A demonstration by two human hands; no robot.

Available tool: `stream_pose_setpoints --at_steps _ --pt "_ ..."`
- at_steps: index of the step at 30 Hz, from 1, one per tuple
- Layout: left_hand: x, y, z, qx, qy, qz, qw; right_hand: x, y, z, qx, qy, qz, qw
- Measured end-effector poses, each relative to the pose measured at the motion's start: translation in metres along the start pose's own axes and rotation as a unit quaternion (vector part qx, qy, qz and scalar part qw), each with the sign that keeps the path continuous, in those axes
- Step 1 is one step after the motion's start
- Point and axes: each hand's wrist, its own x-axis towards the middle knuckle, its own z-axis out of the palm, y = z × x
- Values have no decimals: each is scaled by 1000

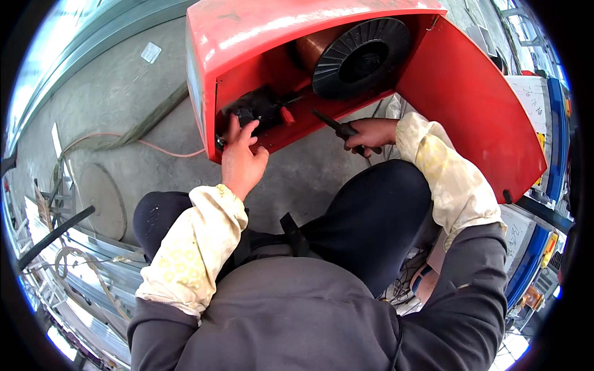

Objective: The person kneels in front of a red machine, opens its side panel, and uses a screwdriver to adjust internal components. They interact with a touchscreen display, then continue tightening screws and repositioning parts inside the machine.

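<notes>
A red wire feeder cabinet point(297, 28) stands in front of me, its side panel point(470, 105) swung out to the right. Inside it sits a large black wire spool point(337, 59) with copper-coloured wire point(309, 48). At the cabinet's left end is a dark feed mechanism point(260, 108) with a red lever point(287, 115). My left hand point(242, 157) reaches to this mechanism, fingers apart, the fingertips partly hidden against it. Wrapped around the handles of dark pliers point(331, 122), my right hand point(369, 134) is below the spool; the pliers' tip points left toward the mechanism.
A thick sheathed cable point(145, 127) and a thin orange hose point(167, 150) run left over the concrete floor. A round disc point(102, 201) and metal bars point(105, 260) lie at the left. Blue-edged equipment point(557, 136) stands at the right, beyond the swung-out panel.
</notes>
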Motion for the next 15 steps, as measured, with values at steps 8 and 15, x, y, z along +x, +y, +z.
stream_pose_setpoints --at_steps 8,15 --pt "-15 -2 -3 15 6 8 1000 47 13 -9 119 -4 -1 993" --pt "-23 -15 -11 37 -54 -34 997 49 15 -11 120 -19 9 993"
